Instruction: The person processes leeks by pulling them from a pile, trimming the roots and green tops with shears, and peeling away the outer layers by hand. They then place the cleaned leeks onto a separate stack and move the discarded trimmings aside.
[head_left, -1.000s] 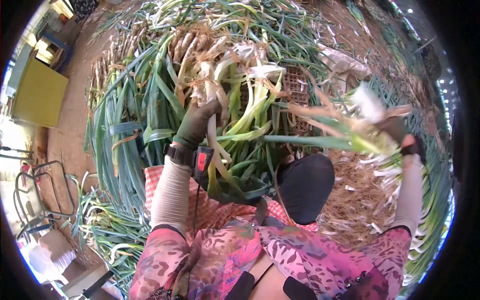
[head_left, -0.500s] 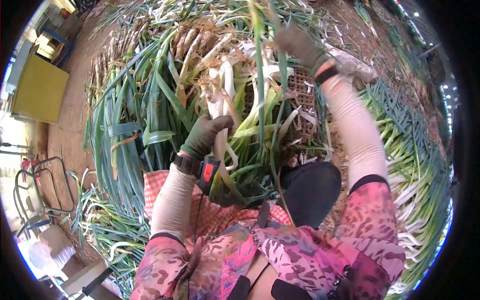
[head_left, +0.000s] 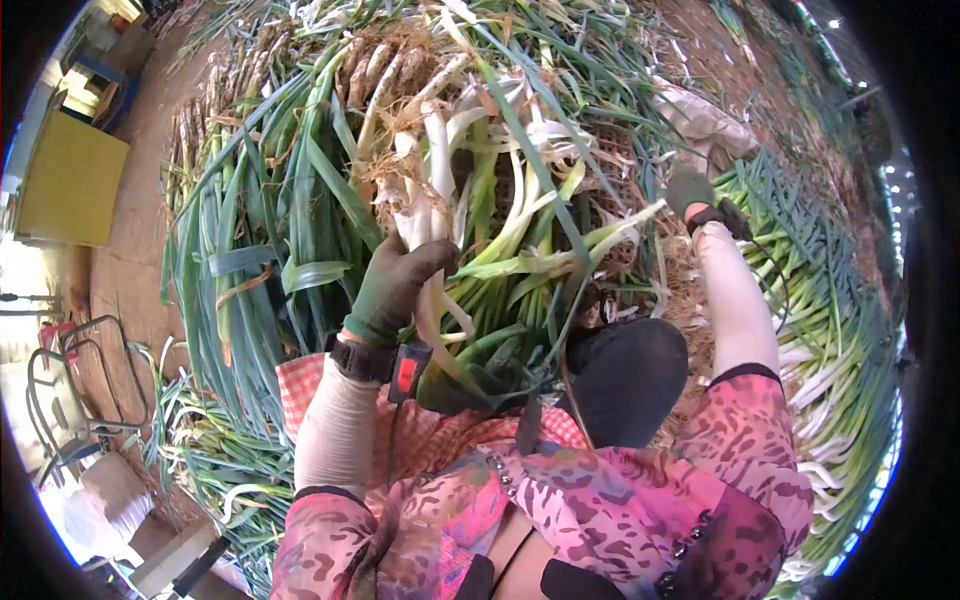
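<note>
My left hand (head_left: 400, 285), in a green-brown glove, is closed around the white shaft of a green onion (head_left: 414, 218), root end pointing away from me. Its leaves trail down towards my lap. Loose peeled leaves (head_left: 535, 165) lie or hang across the middle, in front of a brown plastic crate (head_left: 612, 165). My gloved right hand (head_left: 688, 190) is off to the right, beside a row of cleaned green onions (head_left: 790, 240). Its fingers are too blurred and turned away to make out.
A thick heap of unpeeled green onions (head_left: 240, 220) lies at left, with dirty roots at the far end. A pale sack (head_left: 705, 118) sits at upper right. At the left edge stand a yellow panel (head_left: 75, 180) and a metal-framed cart (head_left: 85, 375).
My right hand has moved right and nearer to me, away from the long leaves it was close to. Those leaves now slant across the middle. My left hand keeps its grip, shifted slightly left.
</note>
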